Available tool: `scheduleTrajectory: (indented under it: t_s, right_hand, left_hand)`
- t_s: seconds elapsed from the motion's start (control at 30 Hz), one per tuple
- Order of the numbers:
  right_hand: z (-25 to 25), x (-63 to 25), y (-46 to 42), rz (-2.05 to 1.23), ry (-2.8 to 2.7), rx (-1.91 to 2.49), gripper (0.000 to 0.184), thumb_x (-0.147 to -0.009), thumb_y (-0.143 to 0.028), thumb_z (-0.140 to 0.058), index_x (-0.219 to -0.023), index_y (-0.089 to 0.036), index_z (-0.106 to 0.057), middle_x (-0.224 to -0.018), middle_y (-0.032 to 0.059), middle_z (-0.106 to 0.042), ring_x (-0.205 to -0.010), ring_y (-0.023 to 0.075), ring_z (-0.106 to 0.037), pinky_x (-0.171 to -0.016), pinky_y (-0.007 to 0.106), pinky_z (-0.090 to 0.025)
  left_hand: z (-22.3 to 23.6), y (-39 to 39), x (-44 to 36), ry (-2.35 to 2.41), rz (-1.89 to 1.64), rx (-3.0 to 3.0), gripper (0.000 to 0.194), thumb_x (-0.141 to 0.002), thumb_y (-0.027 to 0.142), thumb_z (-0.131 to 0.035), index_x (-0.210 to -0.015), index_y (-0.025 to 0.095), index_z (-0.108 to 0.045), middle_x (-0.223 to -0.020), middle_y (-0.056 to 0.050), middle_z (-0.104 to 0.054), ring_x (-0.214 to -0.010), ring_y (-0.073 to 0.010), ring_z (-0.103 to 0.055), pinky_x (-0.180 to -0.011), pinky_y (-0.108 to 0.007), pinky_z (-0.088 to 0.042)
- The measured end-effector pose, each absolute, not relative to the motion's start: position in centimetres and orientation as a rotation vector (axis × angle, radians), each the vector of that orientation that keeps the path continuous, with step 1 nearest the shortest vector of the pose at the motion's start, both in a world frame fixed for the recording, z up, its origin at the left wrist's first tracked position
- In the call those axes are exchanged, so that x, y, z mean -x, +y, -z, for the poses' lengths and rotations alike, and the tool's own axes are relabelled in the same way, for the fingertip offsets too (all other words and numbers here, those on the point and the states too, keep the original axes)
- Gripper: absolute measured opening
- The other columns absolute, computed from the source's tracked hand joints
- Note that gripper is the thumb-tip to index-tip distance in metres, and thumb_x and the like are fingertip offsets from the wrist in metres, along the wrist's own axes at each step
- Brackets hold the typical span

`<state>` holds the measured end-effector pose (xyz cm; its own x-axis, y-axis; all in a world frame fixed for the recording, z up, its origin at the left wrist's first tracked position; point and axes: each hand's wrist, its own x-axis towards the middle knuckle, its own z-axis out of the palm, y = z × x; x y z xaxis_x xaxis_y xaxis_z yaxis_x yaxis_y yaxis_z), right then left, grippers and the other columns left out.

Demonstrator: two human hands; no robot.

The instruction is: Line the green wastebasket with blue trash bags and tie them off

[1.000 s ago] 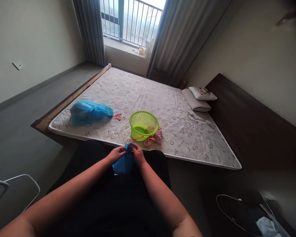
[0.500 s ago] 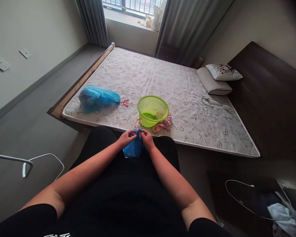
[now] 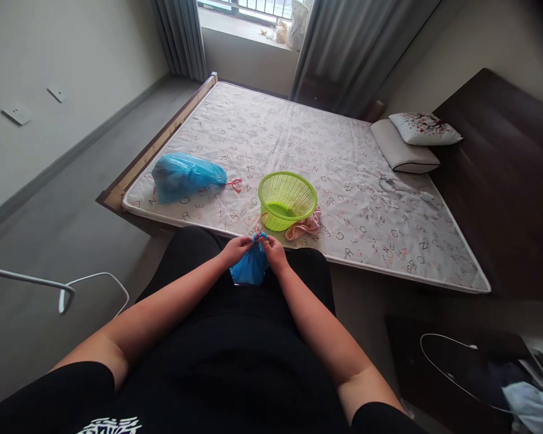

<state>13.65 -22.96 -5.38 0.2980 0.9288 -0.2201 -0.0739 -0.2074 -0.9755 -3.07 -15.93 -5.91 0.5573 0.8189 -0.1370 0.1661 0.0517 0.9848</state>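
Between my legs, at the bed's near edge, a blue plastic bag [image 3: 248, 269] with a red drawstring [image 3: 262, 222] hangs from both hands. My left hand [image 3: 236, 250] pinches the gathered neck from the left. From the right, my right hand [image 3: 275, 251] pinches the same neck, its fingertips close to the left ones. The red string loops up above the fingers, in front of the basket. Just beyond stands a green plastic basket [image 3: 287, 201], tilted a little and showing nothing inside. A pink cloth [image 3: 305, 226] lies partly under its right side.
A second, filled blue bag [image 3: 185, 176] tied with red string lies on the mattress [image 3: 344, 163] to the left. Pillows [image 3: 405, 147] rest by the headboard. At lower left a pale metal rod [image 3: 27, 276] juts in; a dark low table [image 3: 452, 361] with a cable is at lower right.
The view has shifted slightly, so the room appears a little further right. Both hands stay at the bag's neck, and the red string loop now leans more to the right.
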Motion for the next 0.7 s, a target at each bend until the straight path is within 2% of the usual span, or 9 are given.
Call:
scheduleTrajectory:
  t_s: [0.17,0.27,0.37,0.47,0.57,0.63,0.7]
  right_hand:
    - [5.6,-14.3,-22.9,-0.902,-0.766,1.689,0.051,-0.080,-0.066,-0.067,-0.099,-0.019,-0.068,-0.073,0.0005,-0.063,-0.064,0.0171,-0.054,-0.063,0.030,-0.044]
    - [5.3,-14.5,-23.2,-0.665,-0.786,1.768,0.040,-0.084,-0.056,-0.065,-0.101,-0.019,-0.064,-0.080,0.0008,-0.063,-0.070,0.0179,-0.056,-0.070,0.032,-0.048]
    - [4.8,-14.0,-23.6,-0.532,-0.943,1.761,0.032,-0.089,-0.051,-0.063,-0.098,-0.021,-0.065,-0.084,0.0021,-0.064,-0.075,0.0188,-0.058,-0.080,0.034,-0.049]
    - [4.7,-13.2,-23.7,-0.656,-1.121,1.655,0.031,-0.091,-0.051,-0.064,-0.099,-0.022,-0.070,-0.092,0.0061,-0.070,-0.080,0.0207,-0.061,-0.086,0.037,-0.051]
    - [5.1,-12.8,-23.4,-0.809,-1.116,1.555,0.034,-0.084,-0.050,-0.074,-0.105,-0.023,-0.073,-0.108,0.0101,-0.075,-0.091,0.0237,-0.066,-0.091,0.039,-0.052]
    - [5.5,-13.0,-23.1,-0.895,-1.049,1.528,0.037,-0.078,-0.049,-0.079,-0.103,-0.023,-0.073,-0.104,0.0091,-0.075,-0.092,0.0244,-0.067,-0.090,0.039,-0.053]
    - [5.7,-13.3,-23.0,-0.946,-0.993,1.516,0.037,-0.075,-0.050,-0.080,-0.098,-0.023,-0.071,-0.091,0.0050,-0.073,-0.084,0.0223,-0.065,-0.082,0.036,-0.052]
  left_hand:
    - [5.8,-15.6,3.1,0.977,-0.680,-1.280,0.056,-0.069,0.067,-0.083,-0.091,0.017,-0.079,-0.087,-0.007,-0.079,-0.083,-0.0229,-0.069,-0.080,-0.034,-0.054]
    - [5.8,-15.3,3.2,1.024,-0.695,-1.174,0.059,-0.066,0.068,-0.084,-0.093,0.016,-0.078,-0.083,-0.005,-0.077,-0.075,-0.0198,-0.067,-0.072,-0.031,-0.053]
    - [5.9,-15.2,3.2,1.045,-0.680,-1.142,0.054,-0.070,0.063,-0.083,-0.096,0.016,-0.076,-0.076,-0.003,-0.073,-0.065,-0.0161,-0.063,-0.063,-0.028,-0.049]
    - [5.7,-15.3,3.2,1.038,-0.650,-1.146,0.048,-0.073,0.057,-0.083,-0.098,0.016,-0.075,-0.077,-0.002,-0.073,-0.068,-0.0163,-0.065,-0.062,-0.027,-0.050]
    - [5.3,-15.7,3.2,0.971,-0.593,-1.199,0.048,-0.075,0.057,-0.082,-0.099,0.016,-0.076,-0.091,-0.006,-0.078,-0.081,-0.0207,-0.072,-0.067,-0.028,-0.053]
    - [5.1,-15.9,3.1,0.896,-0.565,-1.263,0.051,-0.076,0.059,-0.082,-0.102,0.016,-0.077,-0.100,-0.009,-0.080,-0.088,-0.0231,-0.074,-0.071,-0.030,-0.054]
    - [4.9,-16.1,2.9,0.820,-0.561,-1.297,0.054,-0.075,0.060,-0.083,-0.104,0.015,-0.077,-0.104,-0.011,-0.080,-0.093,-0.0246,-0.074,-0.078,-0.032,-0.056]
